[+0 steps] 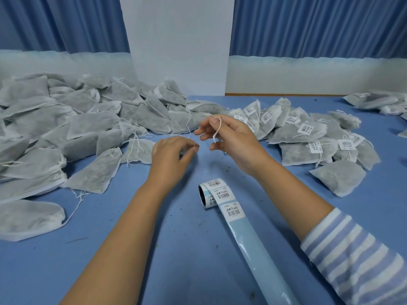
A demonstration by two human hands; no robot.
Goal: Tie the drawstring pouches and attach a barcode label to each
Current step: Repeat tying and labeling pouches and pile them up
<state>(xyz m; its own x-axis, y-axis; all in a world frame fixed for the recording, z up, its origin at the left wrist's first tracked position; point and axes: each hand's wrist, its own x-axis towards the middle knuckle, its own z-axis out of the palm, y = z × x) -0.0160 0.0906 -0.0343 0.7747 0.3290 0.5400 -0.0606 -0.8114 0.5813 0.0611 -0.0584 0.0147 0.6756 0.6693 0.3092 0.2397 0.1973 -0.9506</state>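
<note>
White label roll [217,193] btwn pouch piles [77,119].

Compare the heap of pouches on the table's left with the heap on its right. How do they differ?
The left heap shows no labels; most pouches in the right heap carry white barcode labels. The left heap is larger and sprawls further; the right heap is smaller and tighter. Both are grey-white fabric pouches with white drawstrings on the blue table.
</note>
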